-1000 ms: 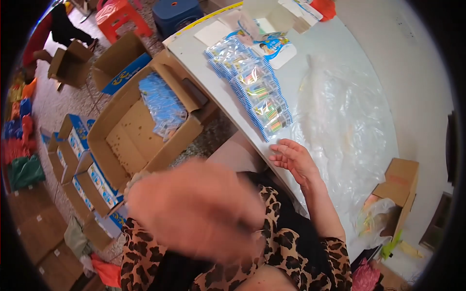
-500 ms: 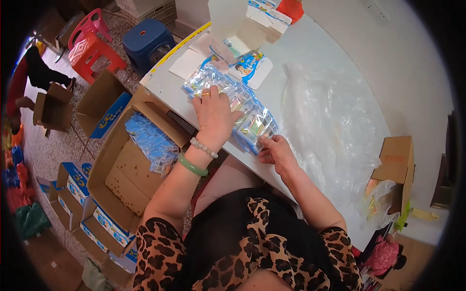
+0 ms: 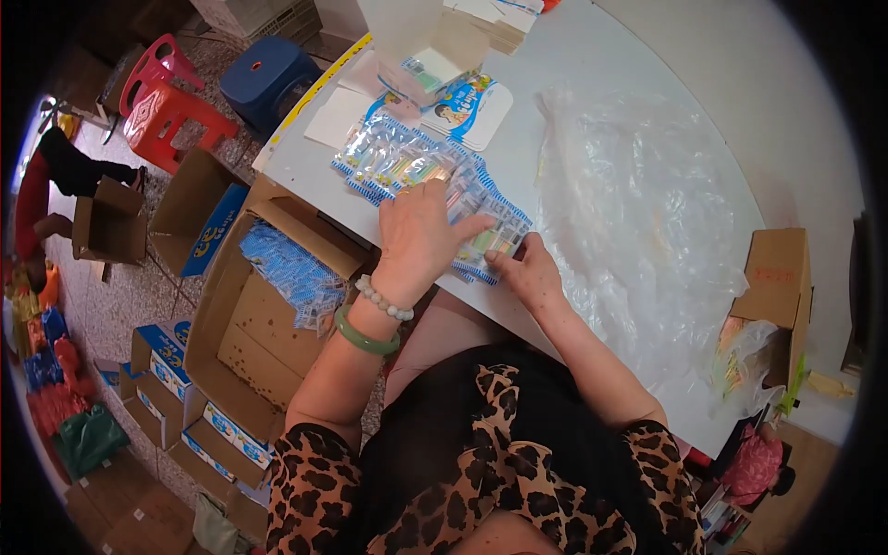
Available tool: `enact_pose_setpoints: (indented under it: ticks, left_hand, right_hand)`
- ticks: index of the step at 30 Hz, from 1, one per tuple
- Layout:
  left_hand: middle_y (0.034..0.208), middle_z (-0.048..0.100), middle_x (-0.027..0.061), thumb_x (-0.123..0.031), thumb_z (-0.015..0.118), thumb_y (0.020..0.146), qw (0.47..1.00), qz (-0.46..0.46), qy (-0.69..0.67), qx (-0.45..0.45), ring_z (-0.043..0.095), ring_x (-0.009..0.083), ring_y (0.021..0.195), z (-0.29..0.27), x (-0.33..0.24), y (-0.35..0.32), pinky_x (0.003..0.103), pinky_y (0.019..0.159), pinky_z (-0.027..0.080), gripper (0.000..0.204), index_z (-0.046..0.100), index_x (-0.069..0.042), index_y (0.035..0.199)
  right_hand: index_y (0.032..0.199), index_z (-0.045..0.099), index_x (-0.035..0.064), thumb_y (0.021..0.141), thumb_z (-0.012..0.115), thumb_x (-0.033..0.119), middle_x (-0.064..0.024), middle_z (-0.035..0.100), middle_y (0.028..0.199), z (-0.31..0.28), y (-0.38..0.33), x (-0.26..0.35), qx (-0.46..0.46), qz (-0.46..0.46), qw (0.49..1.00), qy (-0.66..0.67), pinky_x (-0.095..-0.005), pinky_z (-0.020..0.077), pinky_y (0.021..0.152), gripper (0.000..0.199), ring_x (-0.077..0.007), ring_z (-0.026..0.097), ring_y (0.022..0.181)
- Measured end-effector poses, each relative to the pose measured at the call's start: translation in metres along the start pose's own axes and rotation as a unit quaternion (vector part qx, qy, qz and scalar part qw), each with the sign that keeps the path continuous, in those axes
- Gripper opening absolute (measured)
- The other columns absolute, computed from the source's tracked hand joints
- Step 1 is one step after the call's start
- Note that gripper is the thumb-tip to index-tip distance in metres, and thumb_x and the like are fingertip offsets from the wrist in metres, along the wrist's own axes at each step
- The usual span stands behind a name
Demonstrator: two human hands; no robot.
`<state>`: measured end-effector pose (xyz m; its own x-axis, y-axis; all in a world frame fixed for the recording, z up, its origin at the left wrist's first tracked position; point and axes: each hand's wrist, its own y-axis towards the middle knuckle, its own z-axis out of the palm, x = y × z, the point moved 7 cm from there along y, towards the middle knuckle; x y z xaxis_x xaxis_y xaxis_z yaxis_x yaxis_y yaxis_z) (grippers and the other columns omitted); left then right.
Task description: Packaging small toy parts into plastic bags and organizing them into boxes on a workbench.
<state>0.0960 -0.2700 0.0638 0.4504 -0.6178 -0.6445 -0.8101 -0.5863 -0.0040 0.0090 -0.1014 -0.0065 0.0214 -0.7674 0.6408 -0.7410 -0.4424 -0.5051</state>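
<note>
1. At the near edge of the white table (image 3: 592,83), a row of clear blue-edged sachet packs (image 3: 435,185) is laid out overlapping, prob. so each pack can be reached and counted.
2. The left hand (image 3: 418,239) is pressed flat on the row, fingers spread and thumb out to the right; nothing is gripped, the packs are just held down so they don't slide.
3. The right hand (image 3: 527,273) is set at the row's near-right end, fingertips curled onto the last pack's edge; whether it's pinched or only touched can't be told.
4. Right of the packs, a crumpled clear plastic sheet (image 3: 647,222) is spread over the table.
5. Beyond the row, a small printed carton (image 3: 467,106) & white cards are stacked.
6. Left of the table, on the floor, an open cardboard box (image 3: 250,324) w/ more blue packs inside is kept within arm's reach.
</note>
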Motion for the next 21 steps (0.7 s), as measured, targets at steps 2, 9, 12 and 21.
enact_pose_setpoints:
  ticks: [2, 9, 12, 21]
  left_hand:
    - [0.09, 0.059, 0.0132, -0.038, 0.078, 0.065, 0.999, 0.008, 0.047, -0.02, 0.057, 0.0316, 0.087, 0.007, 0.001, -0.005, 0.042, 0.076, 0.04, 0.052, 0.058, -0.002, 0.097]
    - [0.105, 0.054, 0.0139, -0.03, 0.082, 0.059, 0.995, 0.008, 0.09, -0.035, 0.05, 0.0308, 0.101, 0.012, -0.003, -0.003, 0.046, 0.083, 0.035, 0.054, 0.06, -0.003, 0.1]
    - [0.115, 0.049, 0.0169, -0.027, 0.082, 0.059, 0.993, 0.044, 0.089, -0.068, 0.046, 0.0329, 0.109, 0.008, -0.012, -0.008, 0.047, 0.085, 0.034, 0.054, 0.061, -0.005, 0.104]
    - [0.119, 0.048, 0.0189, -0.022, 0.081, 0.06, 0.993, 0.063, 0.093, -0.038, 0.046, 0.0354, 0.111, 0.009, -0.013, -0.003, 0.053, 0.091, 0.033, 0.056, 0.059, -0.003, 0.108]
  right_hand:
    - [0.101, 0.049, -0.0022, 0.076, 0.071, 0.037, -0.0155, 0.064, 0.088, -0.005, -0.003, 0.007, -0.028, -0.027, 0.995, -0.087, -0.0356, 0.0502, 0.07, 0.052, -0.0238, 0.064, 0.076]
    - [0.102, 0.053, -0.0034, 0.072, 0.074, 0.034, -0.0179, 0.064, 0.091, -0.003, -0.004, 0.007, -0.04, -0.033, 0.995, -0.086, -0.0359, 0.0487, 0.077, 0.052, -0.028, 0.063, 0.084]
    - [0.099, 0.055, -0.0036, 0.069, 0.076, 0.029, -0.0173, 0.064, 0.09, -0.001, 0.002, 0.002, -0.072, -0.067, 0.992, -0.078, -0.0359, 0.0487, 0.076, 0.049, -0.0275, 0.063, 0.082]
    - [0.103, 0.053, -0.0015, 0.07, 0.074, 0.036, -0.02, 0.057, 0.102, 0.002, 0.007, -0.004, -0.026, -0.037, 0.998, -0.039, -0.0403, 0.0468, 0.082, 0.054, -0.0344, 0.059, 0.096]
